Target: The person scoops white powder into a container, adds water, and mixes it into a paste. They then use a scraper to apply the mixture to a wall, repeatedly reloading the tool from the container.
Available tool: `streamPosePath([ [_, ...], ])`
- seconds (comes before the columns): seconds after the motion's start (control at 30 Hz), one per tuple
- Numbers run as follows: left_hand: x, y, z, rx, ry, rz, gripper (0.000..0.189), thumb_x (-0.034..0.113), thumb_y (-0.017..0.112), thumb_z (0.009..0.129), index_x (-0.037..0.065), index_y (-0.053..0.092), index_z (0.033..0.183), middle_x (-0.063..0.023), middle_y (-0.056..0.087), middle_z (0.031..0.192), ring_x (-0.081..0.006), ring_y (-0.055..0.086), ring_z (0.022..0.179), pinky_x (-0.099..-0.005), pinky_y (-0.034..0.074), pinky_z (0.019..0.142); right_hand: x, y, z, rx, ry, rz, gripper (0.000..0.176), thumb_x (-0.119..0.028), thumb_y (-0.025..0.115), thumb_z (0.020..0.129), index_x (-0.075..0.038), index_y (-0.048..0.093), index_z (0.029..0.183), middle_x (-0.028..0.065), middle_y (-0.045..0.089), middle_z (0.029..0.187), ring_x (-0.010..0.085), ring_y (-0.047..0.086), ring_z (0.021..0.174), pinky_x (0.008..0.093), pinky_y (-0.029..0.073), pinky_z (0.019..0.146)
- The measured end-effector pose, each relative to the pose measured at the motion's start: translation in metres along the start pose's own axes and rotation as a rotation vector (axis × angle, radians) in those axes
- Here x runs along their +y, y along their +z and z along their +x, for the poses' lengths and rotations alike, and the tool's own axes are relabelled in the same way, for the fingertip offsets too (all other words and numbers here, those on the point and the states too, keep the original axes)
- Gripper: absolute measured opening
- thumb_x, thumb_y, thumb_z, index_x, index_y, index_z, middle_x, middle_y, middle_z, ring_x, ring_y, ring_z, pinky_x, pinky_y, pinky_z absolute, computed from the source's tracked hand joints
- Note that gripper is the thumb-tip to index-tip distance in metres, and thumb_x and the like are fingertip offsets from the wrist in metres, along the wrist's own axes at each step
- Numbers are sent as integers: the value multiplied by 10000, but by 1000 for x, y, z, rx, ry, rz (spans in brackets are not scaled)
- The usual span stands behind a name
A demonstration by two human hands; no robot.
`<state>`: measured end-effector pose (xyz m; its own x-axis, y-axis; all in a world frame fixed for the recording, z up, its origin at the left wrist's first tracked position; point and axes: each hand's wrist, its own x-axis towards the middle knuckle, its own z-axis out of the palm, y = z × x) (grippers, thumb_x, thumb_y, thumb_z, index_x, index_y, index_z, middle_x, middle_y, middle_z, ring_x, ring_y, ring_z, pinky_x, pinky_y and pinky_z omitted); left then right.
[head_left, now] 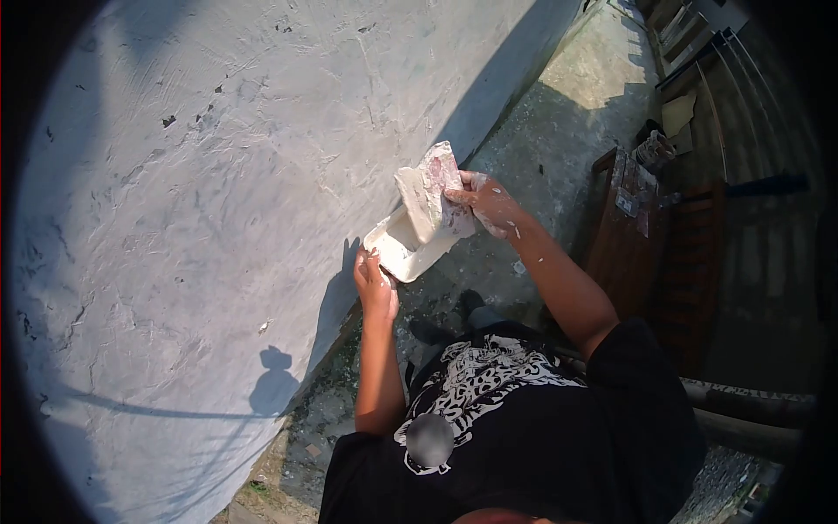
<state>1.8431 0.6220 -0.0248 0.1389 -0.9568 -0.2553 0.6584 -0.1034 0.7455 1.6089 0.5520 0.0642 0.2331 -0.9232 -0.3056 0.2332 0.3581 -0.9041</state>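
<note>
My left hand [377, 286], fingers wrapped round its near left end, grips a white rectangular tub [419, 262] smeared with white paste. My right hand [491, 205] pinches a flat scraper [439, 172], its face coated in off-white paste with reddish patches. The scraper is tilted over the tub, and its lower edge overlaps the tub's opening. White spots of paste dot both hands and my right forearm.
A pale grey plastered wall [192, 227] with chips and trowel marks fills the left. Rough concrete ground [559, 131] runs alongside it. On the right stand a wooden bench [633, 236] and a paste-stained bucket [655, 150]. Pipes [742, 402] lie at lower right.
</note>
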Motion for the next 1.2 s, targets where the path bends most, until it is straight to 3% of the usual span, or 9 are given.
streamPosePath([
  [0.2,-5,19,-2,-23,4,-9,353,144,434,957,-29,494,1259,-135,584,1212,-225,581,1122,-356,461,977,12,-43,11,122,28,261,357,-48,642,888,57,554,1218,115,664,1091,196,670,952,341,547,854],
  [0.3,-22,21,4,-50,27,65,370,178,407,960,-30,496,1253,-134,586,1210,-228,582,1123,-351,461,969,22,-70,13,60,93,363,382,-24,644,874,65,539,1230,130,662,1095,208,675,960,344,563,854],
  [0.47,-47,51,7,42,-113,131,393,208,380,961,13,499,1281,-106,591,1219,-222,583,1124,-363,472,946,43,-114,17,27,159,303,355,-18,640,885,57,550,1220,108,666,1079,200,682,932,345,576,831],
  [0.53,-62,54,9,30,-133,154,390,247,400,982,41,495,1300,-90,585,1238,-219,576,1140,-374,479,946,51,-134,20,119,201,302,367,-15,641,883,60,542,1228,111,665,1091,203,684,931,351,585,814],
  [0.6,-79,58,12,0,-178,55,381,140,383,963,43,449,1326,-96,555,1272,-218,549,1177,-377,449,1005,60,-154,25,147,206,339,371,-11,640,881,59,539,1231,113,664,1097,206,684,936,355,585,817],
  [0.77,-120,63,15,-9,-246,127,400,191,420,981,43,423,1352,-95,543,1293,-223,530,1215,-383,427,1042,91,-204,37,222,224,415,378,-2,639,878,48,535,1238,118,664,1111,214,684,944,362,580,829],
  [1.2,-200,45,62,-43,-357,211,425,213,417,987,39,403,1375,-106,519,1339,-249,507,1254,-410,409,1060,182,-288,66,431,68,747,360,12,585,905,17,525,1259,94,649,1106,201,657,988,352,546,891],
])
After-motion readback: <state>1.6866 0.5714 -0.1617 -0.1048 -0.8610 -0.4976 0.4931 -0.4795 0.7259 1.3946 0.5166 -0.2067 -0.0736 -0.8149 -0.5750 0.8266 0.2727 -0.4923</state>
